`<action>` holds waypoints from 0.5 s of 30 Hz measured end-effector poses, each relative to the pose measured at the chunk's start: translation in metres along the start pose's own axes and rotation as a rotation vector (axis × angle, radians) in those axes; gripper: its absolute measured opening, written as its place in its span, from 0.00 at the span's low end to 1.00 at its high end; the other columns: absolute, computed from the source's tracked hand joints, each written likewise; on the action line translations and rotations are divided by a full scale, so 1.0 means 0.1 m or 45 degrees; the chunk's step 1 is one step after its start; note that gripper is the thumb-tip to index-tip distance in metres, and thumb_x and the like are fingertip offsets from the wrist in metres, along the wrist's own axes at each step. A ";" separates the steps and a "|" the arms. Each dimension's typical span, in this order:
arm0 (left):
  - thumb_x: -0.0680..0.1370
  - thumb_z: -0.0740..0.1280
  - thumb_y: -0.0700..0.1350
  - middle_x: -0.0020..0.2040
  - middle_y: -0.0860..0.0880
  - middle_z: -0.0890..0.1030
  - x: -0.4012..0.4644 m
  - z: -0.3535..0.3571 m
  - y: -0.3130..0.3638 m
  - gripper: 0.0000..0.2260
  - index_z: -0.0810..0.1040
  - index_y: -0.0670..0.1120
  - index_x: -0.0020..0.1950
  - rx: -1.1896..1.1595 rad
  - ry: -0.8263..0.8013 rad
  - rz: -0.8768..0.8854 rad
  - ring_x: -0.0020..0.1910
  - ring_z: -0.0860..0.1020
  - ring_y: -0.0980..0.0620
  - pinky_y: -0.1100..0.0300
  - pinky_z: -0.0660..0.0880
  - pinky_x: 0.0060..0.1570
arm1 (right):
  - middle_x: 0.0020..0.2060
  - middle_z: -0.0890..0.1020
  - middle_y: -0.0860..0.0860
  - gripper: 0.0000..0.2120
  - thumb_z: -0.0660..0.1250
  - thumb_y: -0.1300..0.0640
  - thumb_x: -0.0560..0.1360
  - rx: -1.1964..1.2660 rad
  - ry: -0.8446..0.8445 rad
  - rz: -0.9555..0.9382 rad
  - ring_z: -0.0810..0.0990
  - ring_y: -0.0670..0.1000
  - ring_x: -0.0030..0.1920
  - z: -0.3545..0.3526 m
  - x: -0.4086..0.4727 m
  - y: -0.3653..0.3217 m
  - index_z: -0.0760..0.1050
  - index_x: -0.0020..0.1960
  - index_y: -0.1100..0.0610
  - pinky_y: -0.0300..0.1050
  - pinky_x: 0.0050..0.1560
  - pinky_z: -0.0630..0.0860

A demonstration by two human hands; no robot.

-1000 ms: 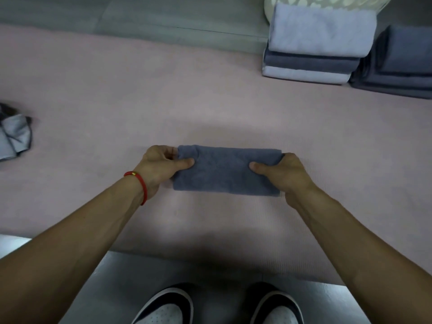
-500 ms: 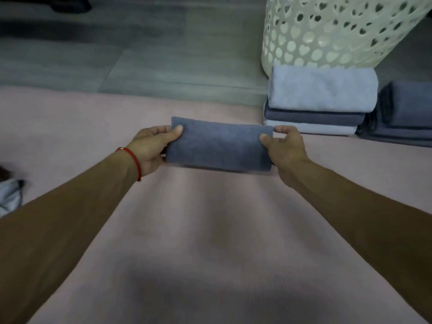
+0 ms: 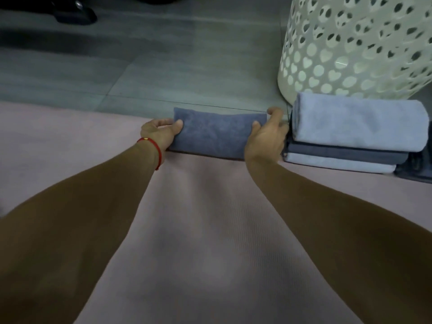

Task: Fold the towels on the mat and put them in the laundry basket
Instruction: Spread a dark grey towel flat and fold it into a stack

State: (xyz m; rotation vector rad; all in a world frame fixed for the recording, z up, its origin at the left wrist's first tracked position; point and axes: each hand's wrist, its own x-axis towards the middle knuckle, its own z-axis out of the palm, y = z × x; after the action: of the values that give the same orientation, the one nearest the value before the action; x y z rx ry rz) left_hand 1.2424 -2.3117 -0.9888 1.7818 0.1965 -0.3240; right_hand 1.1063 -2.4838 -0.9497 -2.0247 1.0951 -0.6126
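I hold a folded dark blue-grey towel flat between both hands at the far edge of the pink mat. My left hand, with a red string bracelet at the wrist, grips its left end, thumb on top. My right hand grips its right end. Just right of the towel lies a stack of folded towels, light blue on top, dark grey and light blue below. Behind that stack stands the cream laundry basket with heart-shaped holes.
A second pile of dark folded towels shows at the right edge. Grey floor tiles lie beyond the mat. A black shoe sits on the floor at the top left.
Both hands lifted the folded dark towel off the middle of the mat and carried it forward and right, up beside the stack by the basket. The view tilted up toward the basket.
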 end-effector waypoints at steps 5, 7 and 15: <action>0.75 0.75 0.51 0.46 0.54 0.82 0.07 0.13 -0.29 0.13 0.80 0.48 0.57 0.118 0.010 0.121 0.46 0.80 0.57 0.74 0.72 0.42 | 0.73 0.65 0.61 0.23 0.57 0.49 0.84 -0.443 -0.020 -0.236 0.71 0.64 0.68 0.16 0.04 0.13 0.59 0.79 0.47 0.60 0.65 0.69; 0.76 0.74 0.51 0.49 0.52 0.84 0.10 0.17 -0.34 0.13 0.79 0.48 0.57 0.117 0.032 0.165 0.47 0.81 0.58 0.74 0.73 0.42 | 0.80 0.54 0.59 0.27 0.51 0.39 0.83 -0.789 -0.197 -0.618 0.55 0.66 0.78 0.28 -0.01 0.22 0.53 0.80 0.42 0.71 0.73 0.55; 0.85 0.48 0.56 0.80 0.47 0.60 -0.12 0.31 -0.37 0.23 0.61 0.53 0.79 1.202 0.235 0.971 0.77 0.60 0.43 0.42 0.58 0.72 | 0.82 0.42 0.54 0.32 0.40 0.33 0.81 -1.154 -0.497 -0.754 0.41 0.65 0.80 0.51 0.01 0.42 0.38 0.81 0.40 0.76 0.73 0.39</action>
State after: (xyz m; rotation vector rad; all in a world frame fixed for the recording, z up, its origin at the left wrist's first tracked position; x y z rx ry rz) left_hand 1.2161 -2.3322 -1.0258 2.6418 -0.6033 0.3735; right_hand 1.1217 -2.4806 -1.0145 -3.1246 0.5429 0.0782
